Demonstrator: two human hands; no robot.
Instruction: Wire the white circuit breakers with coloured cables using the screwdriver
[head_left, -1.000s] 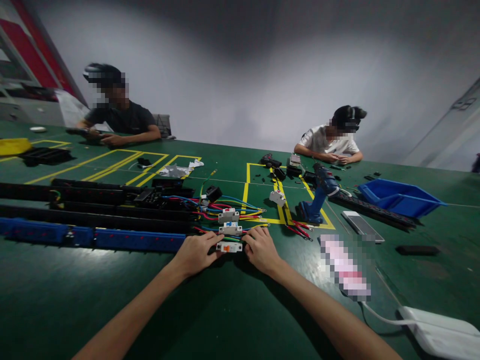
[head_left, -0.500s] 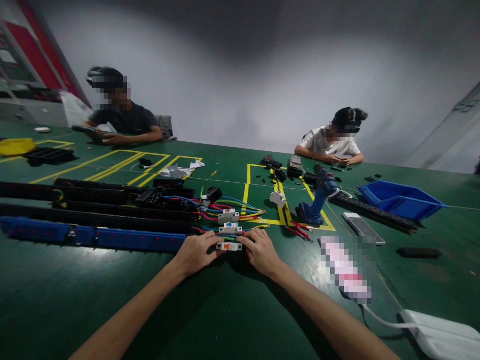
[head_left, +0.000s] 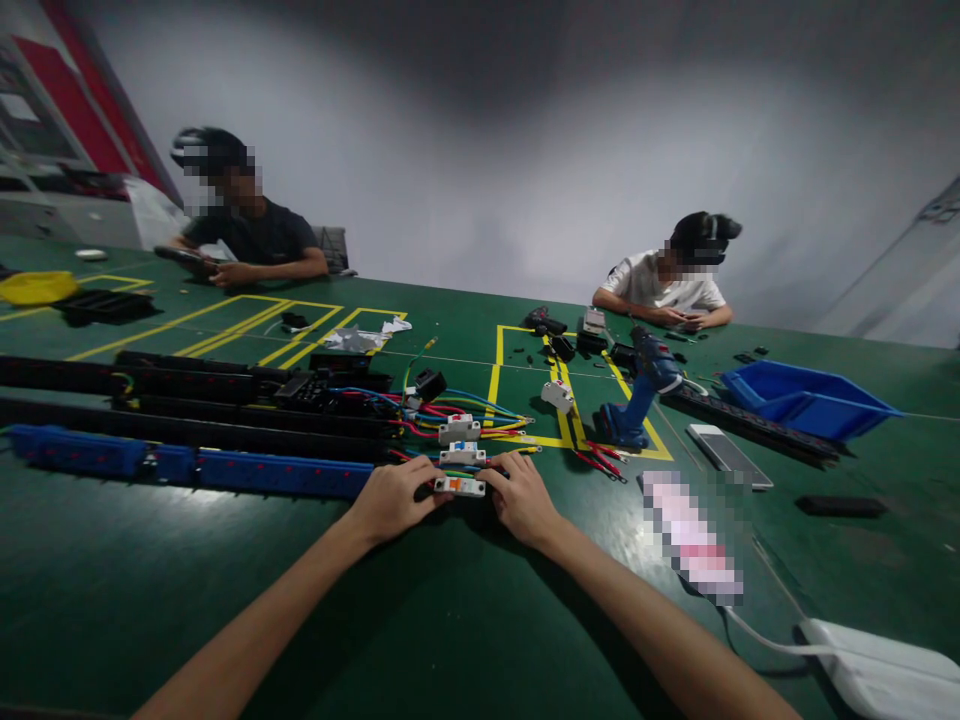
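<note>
Now the orange-switch breaker (head_left: 460,486), nearest of three in a row, is pinched at its left end by L hand (head_left: 390,492), fingers nearly together; R hand (head_left: 523,497) is curled at the right end, grip unclear, presumably for steadying. Wires (head_left: 504,433) are left bunched behind, prob. for access.

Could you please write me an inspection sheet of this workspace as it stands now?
Surface: green tabletop marked with yellow tape; some glare.
Things being handled: three circuit breakers in a row; blue socket strip to their left.
Clutter: blue cordless drill, blue bin, white phone.
Hands: left hand at the left end of the nearest breaker, right hand at its right end; grip unclear.
Cables: multicoloured wires around the breakers; white cable joining a white device.
Surroundings: person in a dark top and person in a white top across the table; pale wall behind.
</note>
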